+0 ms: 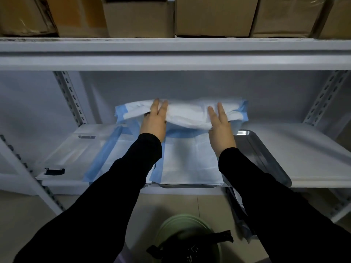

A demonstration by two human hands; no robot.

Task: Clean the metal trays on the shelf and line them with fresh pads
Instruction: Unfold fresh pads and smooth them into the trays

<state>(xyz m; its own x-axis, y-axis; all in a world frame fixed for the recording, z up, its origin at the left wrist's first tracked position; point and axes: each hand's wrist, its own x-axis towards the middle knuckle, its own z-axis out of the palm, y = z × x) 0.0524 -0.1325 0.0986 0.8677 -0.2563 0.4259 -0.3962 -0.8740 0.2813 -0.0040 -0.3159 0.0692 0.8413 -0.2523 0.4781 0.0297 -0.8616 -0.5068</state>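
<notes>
A white pad with a blue border (190, 160) lies over a metal tray (266, 156) on the white shelf; the tray's bare right side and front rim show. The pad's far part (186, 114) is bunched up and raised at the back. My left hand (154, 122) grips the raised fold at its left, fingers over the top and thumb beneath. My right hand (221, 126) holds the fold at its right the same way. A second blue-edged pad (108, 154) lies to the left, partly under my left sleeve.
The white shelf board (307, 149) extends to the right of the tray. Perforated uprights (70, 95) stand at both sides. Cardboard boxes (214, 16) fill the shelf above. On the floor below sits a green bin (182, 230) with a black bag.
</notes>
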